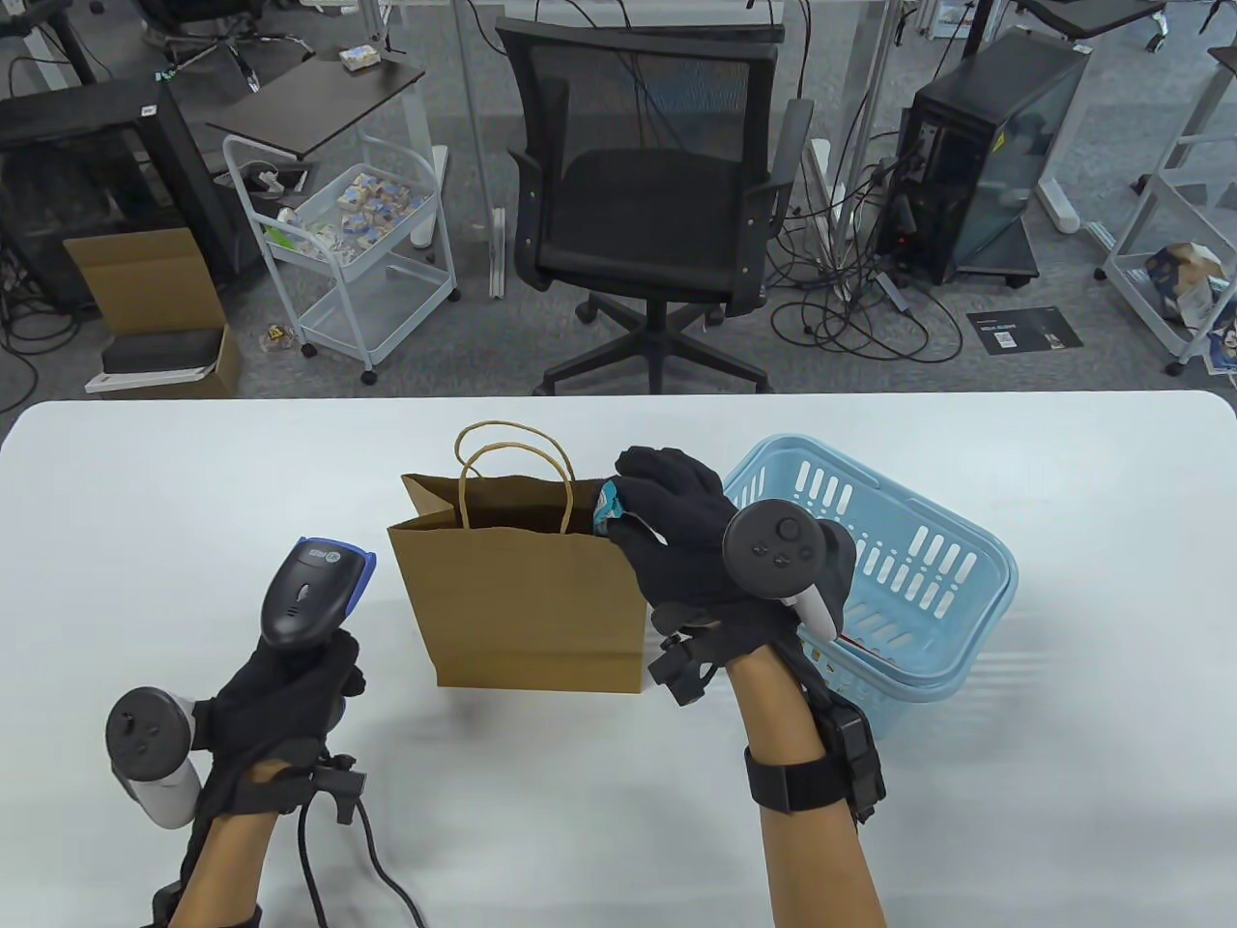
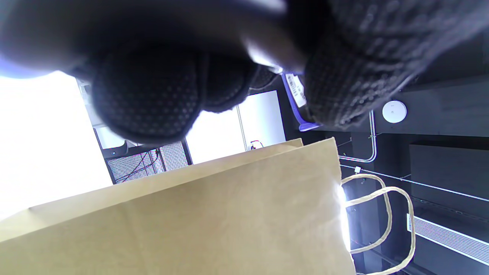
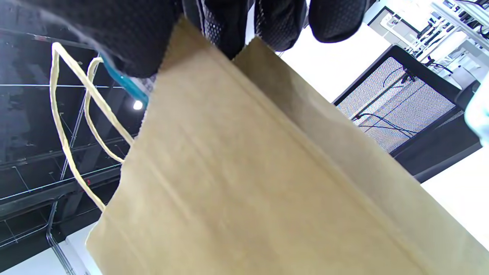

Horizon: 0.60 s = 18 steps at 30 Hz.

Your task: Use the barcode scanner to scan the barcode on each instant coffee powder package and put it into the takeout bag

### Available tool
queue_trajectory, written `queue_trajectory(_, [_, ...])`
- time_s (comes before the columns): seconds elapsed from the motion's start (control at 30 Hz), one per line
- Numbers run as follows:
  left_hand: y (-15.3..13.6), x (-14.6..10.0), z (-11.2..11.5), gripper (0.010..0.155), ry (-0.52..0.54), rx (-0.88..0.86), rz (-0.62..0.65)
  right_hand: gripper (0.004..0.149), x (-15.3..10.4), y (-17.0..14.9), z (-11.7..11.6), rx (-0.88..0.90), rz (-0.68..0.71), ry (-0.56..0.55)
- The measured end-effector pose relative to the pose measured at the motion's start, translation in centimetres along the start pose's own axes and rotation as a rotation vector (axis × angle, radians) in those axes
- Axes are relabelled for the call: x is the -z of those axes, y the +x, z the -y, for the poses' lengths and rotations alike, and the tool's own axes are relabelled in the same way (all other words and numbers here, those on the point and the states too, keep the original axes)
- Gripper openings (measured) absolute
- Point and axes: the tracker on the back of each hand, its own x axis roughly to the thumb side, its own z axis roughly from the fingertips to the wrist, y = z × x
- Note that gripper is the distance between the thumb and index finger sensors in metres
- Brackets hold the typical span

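A brown paper takeout bag [image 1: 527, 599] stands upright at the table's middle, its mouth open and its handles up. My right hand [image 1: 667, 522] pinches a blue and white coffee package [image 1: 609, 507] over the bag's right top edge. In the right wrist view the bag [image 3: 267, 183] fills the frame, with a blue strip of the package [image 3: 124, 82] under my fingers [image 3: 279, 23]. My left hand [image 1: 290, 696] grips the handle of a grey and blue barcode scanner [image 1: 309, 590], left of the bag, head pointing away. The left wrist view shows the bag [image 2: 214, 214] and the scanner's blue rim [image 2: 296, 95].
A light blue plastic basket [image 1: 918, 570] stands right of the bag, behind my right wrist, with something red low inside. The scanner's black cable [image 1: 367, 851] runs off the table's near edge. A black office chair [image 1: 647, 213] stands beyond the far edge.
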Motion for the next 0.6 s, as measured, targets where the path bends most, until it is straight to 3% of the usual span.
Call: queue_trajectory(0.6, [0.1, 0.0, -0.1, 0.066, 0.003, 0.002, 0.018, 0.049, -0.6, 0.7, 1.8, 0.026, 0.019, -0.032])
